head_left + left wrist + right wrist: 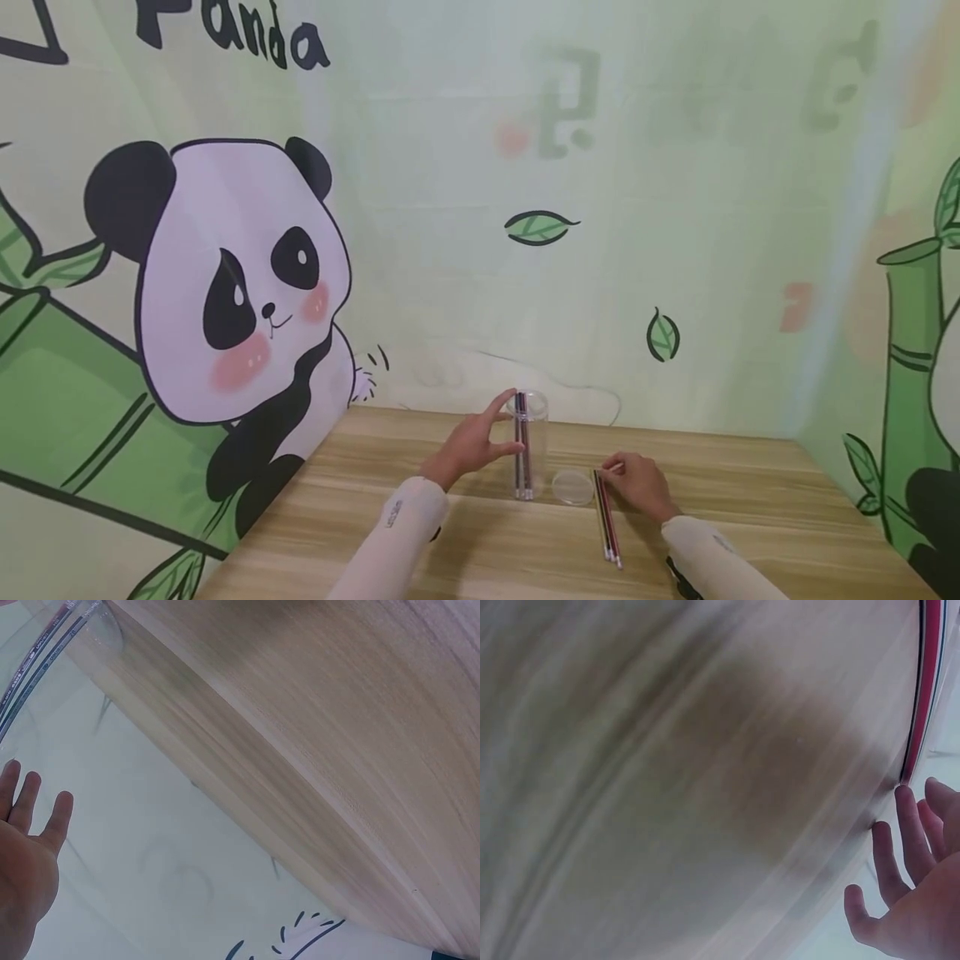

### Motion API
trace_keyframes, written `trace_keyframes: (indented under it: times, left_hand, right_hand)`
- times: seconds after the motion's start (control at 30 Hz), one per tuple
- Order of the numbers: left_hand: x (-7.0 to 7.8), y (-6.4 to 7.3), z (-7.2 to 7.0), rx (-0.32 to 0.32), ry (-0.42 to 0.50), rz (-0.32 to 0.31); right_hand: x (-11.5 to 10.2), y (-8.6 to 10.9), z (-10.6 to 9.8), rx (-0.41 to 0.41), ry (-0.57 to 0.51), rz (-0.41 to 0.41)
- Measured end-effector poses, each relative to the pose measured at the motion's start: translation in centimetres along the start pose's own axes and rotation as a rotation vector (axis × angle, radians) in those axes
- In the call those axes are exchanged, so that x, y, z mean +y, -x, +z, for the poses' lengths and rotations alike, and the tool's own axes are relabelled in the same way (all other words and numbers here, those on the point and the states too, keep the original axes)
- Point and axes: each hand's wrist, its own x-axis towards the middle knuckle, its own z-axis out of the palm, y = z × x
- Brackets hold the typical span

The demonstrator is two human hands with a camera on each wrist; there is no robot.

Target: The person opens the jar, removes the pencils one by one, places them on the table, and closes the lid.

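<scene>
A clear cylinder (537,454) stands upright on the table with several dark pencils (522,458) inside, leaning to its left side. My left hand (472,442) touches its left side, one fingertip near the rim and the thumb lower down. In the left wrist view three fingers (28,799) are extended, apart from the pencils. More pencils (609,521), red and dark striped, lie to the right. My right hand (639,485) pinches their far ends between thumb and fingers; the other fingers (885,862) spread loosely below. The exact contact is partly hidden.
A round clear lid (572,488) lies between the cylinder and the loose pencils. The wood-grain table (495,550) ends at a pale green backdrop (450,250) printed with a panda, bamboo and leaves.
</scene>
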Motion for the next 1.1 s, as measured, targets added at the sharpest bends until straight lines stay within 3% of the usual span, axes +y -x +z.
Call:
trace_keyframes:
  times: [0.3, 0.73, 1.1]
  left_hand:
    - [-0.3, 0.0, 0.1, 0.015, -0.003, 0.018]
    - [-0.1, -0.1, 0.1, 0.009, -0.004, 0.019]
    - [0.2, 0.2, -0.1, 0.012, 0.012, 0.034]
  right_hand:
    - [-1.5, -0.6, -1.4, -0.006, -0.008, -0.022]
    - [-2.6, -3.9, -3.7, -0.02, 0.036, -0.045]
    - [-6.7, -6.2, -5.8, -0.029, 0.039, -0.068]
